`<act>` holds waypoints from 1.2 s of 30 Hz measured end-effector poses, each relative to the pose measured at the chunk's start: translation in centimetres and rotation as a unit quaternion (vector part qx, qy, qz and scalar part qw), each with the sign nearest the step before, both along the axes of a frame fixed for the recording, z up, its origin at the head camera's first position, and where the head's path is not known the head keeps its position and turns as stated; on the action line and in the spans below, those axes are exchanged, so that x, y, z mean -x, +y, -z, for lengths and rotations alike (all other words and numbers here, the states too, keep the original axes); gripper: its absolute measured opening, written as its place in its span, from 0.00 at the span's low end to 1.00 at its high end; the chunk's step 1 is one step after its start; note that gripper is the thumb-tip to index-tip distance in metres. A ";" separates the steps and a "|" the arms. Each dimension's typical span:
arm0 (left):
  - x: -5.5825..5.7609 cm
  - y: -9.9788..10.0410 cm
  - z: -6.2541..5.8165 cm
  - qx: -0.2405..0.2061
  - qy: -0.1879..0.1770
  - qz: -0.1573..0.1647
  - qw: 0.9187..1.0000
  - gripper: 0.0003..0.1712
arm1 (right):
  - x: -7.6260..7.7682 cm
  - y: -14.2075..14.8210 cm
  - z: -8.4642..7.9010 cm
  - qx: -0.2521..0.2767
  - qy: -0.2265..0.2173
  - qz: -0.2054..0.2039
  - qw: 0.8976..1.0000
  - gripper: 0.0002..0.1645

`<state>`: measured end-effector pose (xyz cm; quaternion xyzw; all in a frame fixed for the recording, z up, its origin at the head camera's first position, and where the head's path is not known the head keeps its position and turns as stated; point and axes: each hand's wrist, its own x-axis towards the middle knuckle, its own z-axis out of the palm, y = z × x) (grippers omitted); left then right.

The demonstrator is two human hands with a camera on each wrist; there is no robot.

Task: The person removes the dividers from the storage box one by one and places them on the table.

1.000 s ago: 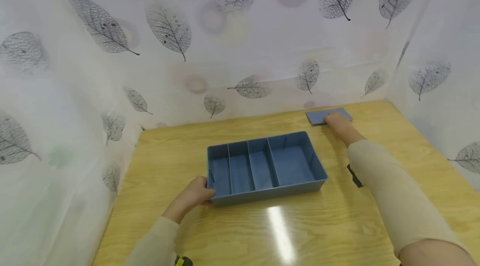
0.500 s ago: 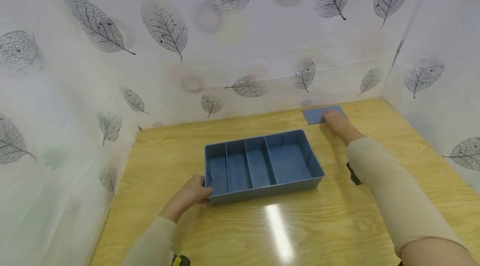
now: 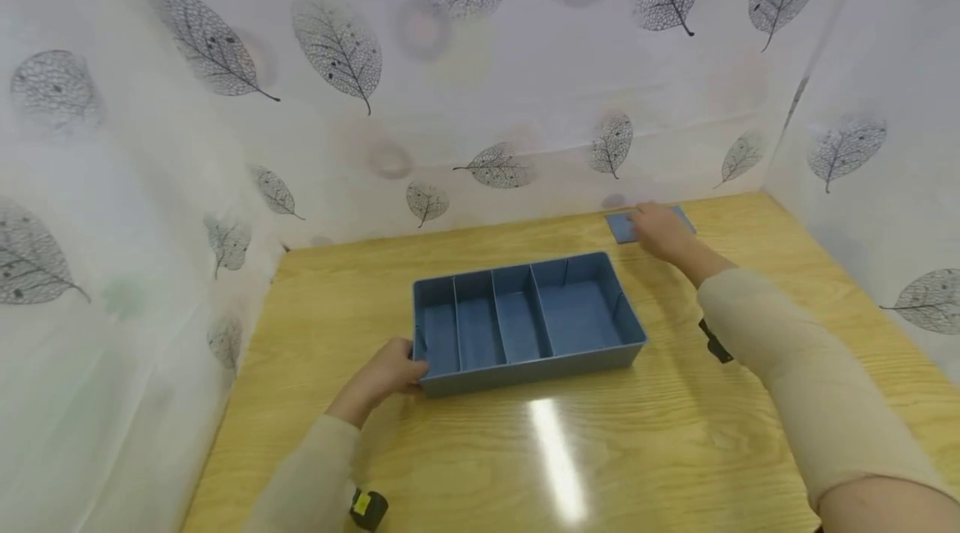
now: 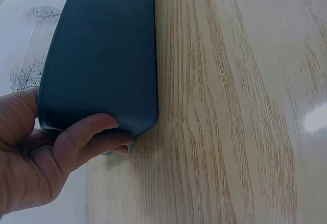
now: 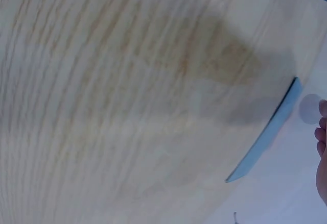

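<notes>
A blue box [image 3: 532,372] with dividers sits on the table, three narrow compartments to the left and a wider one to the right. My left hand [image 3: 387,369] grips its near left corner, thumb over the rim; in the left wrist view the fingers [image 4: 84,134] curl against the box's end. At the back of the table lies a flat, thin blue panel [image 3: 621,228]. My right hand [image 3: 662,233] is over it, covering its middle in the head view. In the right wrist view, the fingertips [image 5: 321,134] show apart from the panel, holding nothing.
The wooden table [image 3: 480,450] meets a leaf-printed sheet [image 3: 510,99] right behind the panel. More sheeting hangs at both sides. A bright light reflection [image 3: 557,458] lies on the wood in front of the box.
The right hand held the panel's near edge, slightly raised, then set it flat. It has now let go and moved up and left over it. The left hand keeps its grip.
</notes>
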<state>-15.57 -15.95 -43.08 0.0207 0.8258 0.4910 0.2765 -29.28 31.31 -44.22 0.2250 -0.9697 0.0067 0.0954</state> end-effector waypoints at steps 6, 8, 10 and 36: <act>0.0 0.0 0.1 0.000 -0.003 0.003 1.000 0.20 | -0.1 -1.1 -1.3 0.011 0.030 -0.049 0.998 0.15; 0.0 0.0 0.1 0.003 -0.004 0.003 1.000 0.19 | -0.2 -1.3 -1.6 0.012 0.046 -0.069 0.996 0.15; -0.1 0.0 0.1 0.004 -0.003 0.003 1.000 0.18 | -0.3 -1.4 -1.8 0.017 0.055 -0.084 0.995 0.15; -0.3 0.0 -0.1 0.002 0.008 0.015 1.000 0.16 | -3.1 -5.5 -4.8 -0.009 0.096 -0.195 0.976 0.22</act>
